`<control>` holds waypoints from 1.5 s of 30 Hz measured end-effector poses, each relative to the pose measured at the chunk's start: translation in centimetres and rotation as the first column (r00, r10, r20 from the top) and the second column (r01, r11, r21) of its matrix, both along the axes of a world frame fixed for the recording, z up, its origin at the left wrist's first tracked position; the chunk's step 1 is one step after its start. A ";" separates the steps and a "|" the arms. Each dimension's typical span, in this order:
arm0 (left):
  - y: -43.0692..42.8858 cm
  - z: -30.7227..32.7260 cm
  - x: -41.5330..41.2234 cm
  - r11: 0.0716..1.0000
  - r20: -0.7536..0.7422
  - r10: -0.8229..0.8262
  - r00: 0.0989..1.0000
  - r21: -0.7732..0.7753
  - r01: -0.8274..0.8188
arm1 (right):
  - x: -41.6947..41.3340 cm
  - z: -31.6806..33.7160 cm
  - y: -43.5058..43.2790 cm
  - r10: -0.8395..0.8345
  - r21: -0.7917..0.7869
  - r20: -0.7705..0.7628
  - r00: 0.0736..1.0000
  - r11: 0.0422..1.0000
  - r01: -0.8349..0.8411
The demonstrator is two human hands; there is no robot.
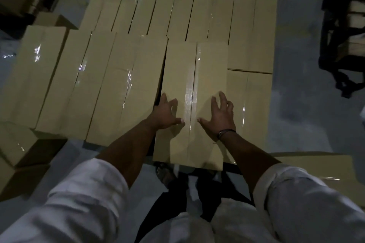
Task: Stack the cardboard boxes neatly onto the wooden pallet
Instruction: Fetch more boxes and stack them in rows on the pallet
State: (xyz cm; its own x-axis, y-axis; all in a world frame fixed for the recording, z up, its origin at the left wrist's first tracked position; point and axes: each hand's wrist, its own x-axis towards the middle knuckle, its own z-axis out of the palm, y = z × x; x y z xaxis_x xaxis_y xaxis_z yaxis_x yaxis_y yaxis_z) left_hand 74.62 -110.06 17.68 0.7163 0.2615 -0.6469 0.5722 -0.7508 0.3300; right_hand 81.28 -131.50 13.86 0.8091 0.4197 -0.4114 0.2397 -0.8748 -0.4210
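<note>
At the stack's near edge: a person in white sleeves leans over the taped box [189, 77], which lies lengthwise in the near row.
Left hand [167, 112]: flat on the lid by its left edge, fingers spread, gripping nothing.
Right hand [220, 114]: flat on the lid right of the tape seam [190, 89], fingers spread, gripping nothing; hands apart, thumbs pointing at each other.
Box position: its near end overhangs toward the person; a dark gap runs along its left side next to the neighbouring box [136, 85].
Right side: it sits above a lower box [248, 104].
Step in hand (judged): seating the box into line.
Method: push evenly with both palms so the box does not twist; close the left gap; bring the near end flush with the row.
Risk (judged): uneven pressure could skew it or leave the overhang.
Box appearance: plain tan cardboard, long and narrow, glossy clear tape down the centre, no visible dents.
Far row [177, 14]: like boxes packed side by side.
Pallet: hidden beneath the boxes.
</note>
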 end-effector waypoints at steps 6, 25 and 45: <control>-0.4 -0.1 -1.7 0.995 0.022 -0.088 0.996 0.053 0.087 | -0.6 1.1 -0.8 0.019 0.005 -0.060 0.998 1.000 -0.018; 2.8 0.1 -19.5 0.890 0.072 -0.405 0.912 0.262 0.374 | -17.7 1.3 -4.9 -0.249 -0.002 -0.122 0.961 0.968 0.250; 5.2 0.3 -18.7 0.879 0.172 -0.448 0.877 0.265 0.397 | -19.1 3.1 -2.3 -0.404 0.034 -0.076 0.912 0.913 0.407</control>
State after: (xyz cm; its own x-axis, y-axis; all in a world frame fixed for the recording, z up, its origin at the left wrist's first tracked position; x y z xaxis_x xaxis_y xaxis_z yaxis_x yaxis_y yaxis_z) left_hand 55.92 -104.83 18.00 0.9070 0.0151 -0.4209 0.1149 -0.9703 0.2128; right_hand 62.14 -133.81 16.97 0.8858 0.0819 -0.4568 -0.1608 -0.8692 -0.4676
